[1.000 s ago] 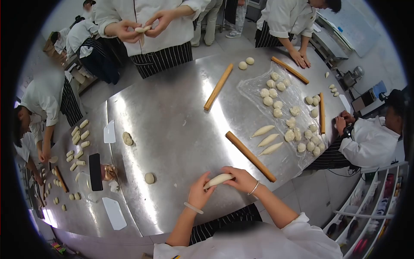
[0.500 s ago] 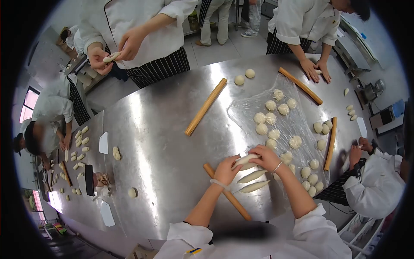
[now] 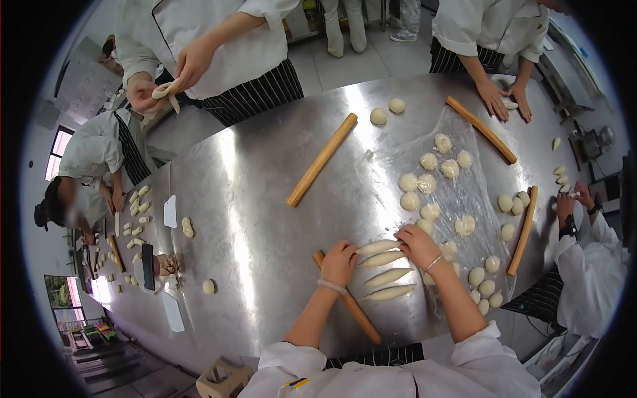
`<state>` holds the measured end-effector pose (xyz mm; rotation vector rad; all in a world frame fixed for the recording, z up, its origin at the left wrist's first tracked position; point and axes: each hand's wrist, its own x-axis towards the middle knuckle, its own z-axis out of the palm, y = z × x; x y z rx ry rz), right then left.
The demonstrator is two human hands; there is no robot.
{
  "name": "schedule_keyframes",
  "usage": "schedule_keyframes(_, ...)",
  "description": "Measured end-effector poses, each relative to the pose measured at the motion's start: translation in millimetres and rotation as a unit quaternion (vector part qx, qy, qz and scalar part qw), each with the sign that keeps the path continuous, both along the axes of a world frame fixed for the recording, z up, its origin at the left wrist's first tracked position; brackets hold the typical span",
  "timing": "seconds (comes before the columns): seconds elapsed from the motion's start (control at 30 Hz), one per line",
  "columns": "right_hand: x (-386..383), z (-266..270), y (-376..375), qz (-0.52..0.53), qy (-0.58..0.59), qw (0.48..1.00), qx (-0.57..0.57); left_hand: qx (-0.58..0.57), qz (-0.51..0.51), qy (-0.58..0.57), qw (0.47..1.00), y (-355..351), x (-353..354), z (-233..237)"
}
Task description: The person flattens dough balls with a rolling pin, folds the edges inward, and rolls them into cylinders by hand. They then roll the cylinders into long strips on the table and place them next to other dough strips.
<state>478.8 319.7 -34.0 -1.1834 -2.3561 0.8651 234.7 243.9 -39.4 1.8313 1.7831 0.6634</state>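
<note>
My left hand (image 3: pixel 340 263) has its fingers closed at the left tip of a spindle-shaped piece of dough (image 3: pixel 377 247). At that piece's other tip, my right hand (image 3: pixel 419 247) is closed too; the fingertips are partly hidden. The dough lies between both hands, low over the steel table or touching it. Just below it, three similar tapered dough pieces (image 3: pixel 387 276) lie in a near-parallel row. A wooden rolling pin (image 3: pixel 358 315) passes beneath my left forearm.
Plastic film (image 3: pixel 458 192) covers several dough balls (image 3: pixel 464 225) to the right. Another rolling pin (image 3: pixel 322 159) lies farther up the steel table (image 3: pixel 272 232). A co-worker across holds dough (image 3: pixel 162 91); others work dough at the right and far left. White scrapers (image 3: pixel 170 211) lie leftward.
My hands have spread apart, from around the middle of the dough to its two tips. The co-worker at the right now reaches onto the table. The view has shifted slightly.
</note>
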Motion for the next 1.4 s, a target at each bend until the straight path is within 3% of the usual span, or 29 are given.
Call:
schedule_keyframes(0.27,-2,3,-7,-0.02,-0.099,0.994,0.043,0.045,0.01,0.102,0.994,-6,-3,6)
schedule_keyframes(0.5,-2,7,-14,-0.064,-0.104,0.991,0.057,0.087,0.019,0.072,0.993,-21,-10,26)
schedule_keyframes(0.77,-6,0,-13,-0.082,-0.163,0.981,0.067,0.081,0.052,0.028,0.995,-99,-22,59)
schedule_keyframes(1.07,-31,-10,-3,-0.111,-0.349,0.93,0.015,0.04,0.109,0.026,0.993,-198,-38,76)
schedule_keyframes(1.17,-34,36,-14,-0.208,-0.27,0.939,0.055,0.032,0.113,0.014,0.993,-224,-52,74)
schedule_keyframes(1.27,-16,78,-38,-0.255,-0.119,0.953,0.112,0.049,0.095,0.006,0.994,-244,-67,68)
schedule_keyframes(1.4,31,69,-74,-0.33,-0.032,0.94,0.076,0.045,0.053,0.019,0.997,-260,-93,65)
